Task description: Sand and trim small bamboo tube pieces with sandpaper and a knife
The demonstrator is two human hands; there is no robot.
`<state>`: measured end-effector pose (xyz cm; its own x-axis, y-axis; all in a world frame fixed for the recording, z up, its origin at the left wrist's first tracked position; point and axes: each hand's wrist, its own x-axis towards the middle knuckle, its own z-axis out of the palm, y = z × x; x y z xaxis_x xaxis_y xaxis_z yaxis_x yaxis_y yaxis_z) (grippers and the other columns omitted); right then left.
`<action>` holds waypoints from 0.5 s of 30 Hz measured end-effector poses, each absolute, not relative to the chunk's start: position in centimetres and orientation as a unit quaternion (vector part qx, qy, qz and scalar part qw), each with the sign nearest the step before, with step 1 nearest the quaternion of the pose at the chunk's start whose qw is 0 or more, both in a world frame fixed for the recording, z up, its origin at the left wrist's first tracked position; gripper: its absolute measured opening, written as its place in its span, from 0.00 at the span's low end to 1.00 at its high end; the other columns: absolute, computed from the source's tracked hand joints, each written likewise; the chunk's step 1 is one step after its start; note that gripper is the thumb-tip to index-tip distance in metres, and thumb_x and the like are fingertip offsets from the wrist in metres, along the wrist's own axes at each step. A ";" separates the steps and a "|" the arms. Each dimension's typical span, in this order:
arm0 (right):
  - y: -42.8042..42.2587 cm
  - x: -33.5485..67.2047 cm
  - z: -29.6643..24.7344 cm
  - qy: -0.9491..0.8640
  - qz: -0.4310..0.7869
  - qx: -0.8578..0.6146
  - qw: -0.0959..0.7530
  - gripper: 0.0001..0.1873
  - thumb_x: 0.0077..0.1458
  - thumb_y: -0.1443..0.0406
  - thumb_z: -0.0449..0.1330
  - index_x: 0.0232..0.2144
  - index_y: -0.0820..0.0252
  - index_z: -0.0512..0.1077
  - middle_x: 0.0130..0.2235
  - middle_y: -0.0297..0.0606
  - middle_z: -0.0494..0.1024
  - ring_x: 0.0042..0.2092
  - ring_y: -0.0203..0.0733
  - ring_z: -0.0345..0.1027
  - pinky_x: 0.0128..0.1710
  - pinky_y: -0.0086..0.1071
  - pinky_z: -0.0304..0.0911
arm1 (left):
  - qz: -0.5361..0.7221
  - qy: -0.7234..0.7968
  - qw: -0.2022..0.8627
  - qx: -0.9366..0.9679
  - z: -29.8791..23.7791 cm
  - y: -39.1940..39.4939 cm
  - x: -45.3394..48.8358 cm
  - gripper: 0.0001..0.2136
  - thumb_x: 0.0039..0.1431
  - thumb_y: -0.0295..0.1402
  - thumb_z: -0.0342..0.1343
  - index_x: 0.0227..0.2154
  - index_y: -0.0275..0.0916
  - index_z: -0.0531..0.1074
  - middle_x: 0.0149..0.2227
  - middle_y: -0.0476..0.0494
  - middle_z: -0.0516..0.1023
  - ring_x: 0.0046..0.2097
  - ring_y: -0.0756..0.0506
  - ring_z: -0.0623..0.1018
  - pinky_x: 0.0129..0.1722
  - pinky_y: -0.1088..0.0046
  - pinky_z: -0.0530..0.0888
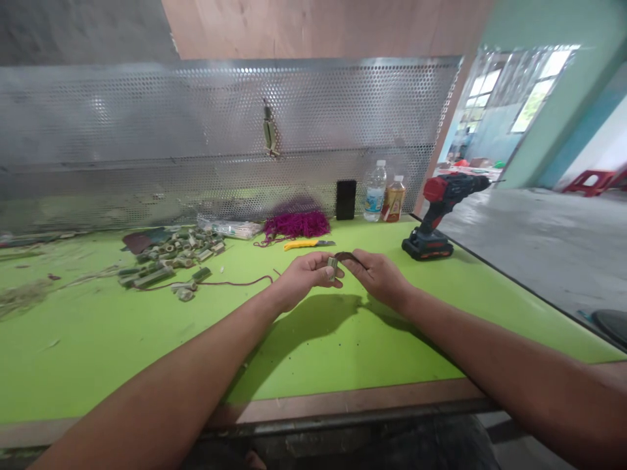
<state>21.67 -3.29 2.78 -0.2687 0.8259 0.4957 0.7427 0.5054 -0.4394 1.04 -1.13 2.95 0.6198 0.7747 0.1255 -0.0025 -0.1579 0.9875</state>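
My left hand (302, 279) is closed on a short bamboo piece (332, 266), pinched upright between thumb and fingers above the green table. Close beside it, my right hand (383, 277) grips a dark, bent strip (349, 256) that looks like sandpaper. The strip's near end reaches the top of the bamboo piece; whether they touch I cannot tell. Just behind the hands lies a yellow utility knife (304, 244) with its blade out. A thin dark red cord (235, 282) runs along the table to the left of my left hand.
Cut bamboo pieces (183, 251) lie heaped at left. Farther back are a plastic packet of sticks (232, 228), purple cord (298, 225), a black phone-like object (345, 200) and two bottles (375, 192). A cordless drill (434, 212) stands right. Bamboo pieces (269, 134) hang on the perforated panel.
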 end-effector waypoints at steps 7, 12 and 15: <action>-2.5 22.4 3.1 -0.736 0.107 -0.517 0.425 0.21 0.64 0.51 0.49 0.24 0.57 0.60 0.20 0.31 0.63 0.23 0.35 0.55 0.25 0.31 0.46 | 0.254 0.407 0.233 0.846 1.6 -0.1 0.6 0.09 0.54 0.32 0.58 0.39 0.42 0.74 0.36 0.43 0.79 0.36 0.44 0.75 0.36 0.69 0.68; -2.4 22.4 3.1 -0.733 0.132 -0.515 0.424 0.22 0.63 0.50 0.49 0.23 0.56 0.59 0.19 0.31 0.63 0.23 0.35 0.56 0.24 0.31 0.47 | 0.216 0.484 0.118 0.840 1.3 2.4 -0.6 0.05 0.52 0.30 0.58 0.33 0.42 0.76 0.35 0.41 0.79 0.38 0.40 0.75 0.39 0.68 0.67; -2.2 22.6 3.0 -0.727 0.142 -0.517 0.428 0.22 0.63 0.50 0.50 0.23 0.56 0.59 0.19 0.32 0.64 0.23 0.36 0.57 0.25 0.31 0.48 | 0.211 0.504 0.117 0.829 1.3 3.2 -1.2 0.11 0.53 0.32 0.58 0.40 0.41 0.77 0.42 0.37 0.80 0.44 0.37 0.76 0.45 0.65 0.68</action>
